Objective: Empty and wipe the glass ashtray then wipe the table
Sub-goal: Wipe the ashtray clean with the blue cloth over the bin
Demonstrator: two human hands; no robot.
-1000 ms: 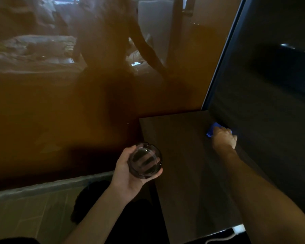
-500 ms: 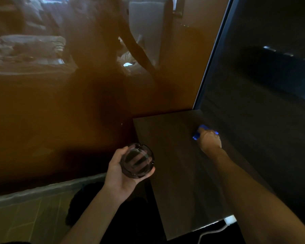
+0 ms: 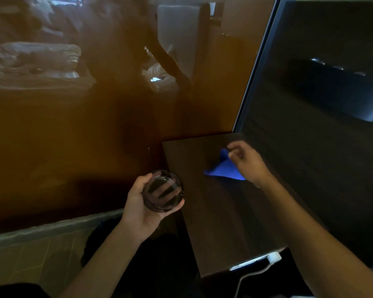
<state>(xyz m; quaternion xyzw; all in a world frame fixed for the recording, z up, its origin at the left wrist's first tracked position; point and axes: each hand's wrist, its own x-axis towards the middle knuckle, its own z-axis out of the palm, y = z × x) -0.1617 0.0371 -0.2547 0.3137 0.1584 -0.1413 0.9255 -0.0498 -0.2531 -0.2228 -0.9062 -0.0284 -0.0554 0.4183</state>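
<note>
My left hand [image 3: 138, 208] holds the round glass ashtray [image 3: 163, 191] in its palm, off the left edge of the small dark wooden table [image 3: 222, 211]. The ashtray looks empty, and my fingers show through its base. My right hand [image 3: 247, 162] is over the far part of the table, pinching the upper corner of a blue cloth [image 3: 223, 167]. The cloth hangs from my fingers as a triangle, its lower edge touching or just above the tabletop.
A glossy amber wall panel [image 3: 73, 136] stands behind and to the left, reflecting a room. A dark panel [image 3: 310, 147] rises along the table's right side. A white plug and cable [image 3: 274, 258] sit at the table's near corner. Tiled floor [image 3: 30, 259] lies at lower left.
My right hand has drawn back from the table's far right corner toward its middle and lifted the blue cloth by one corner. The ashtray stays held in my left hand.
</note>
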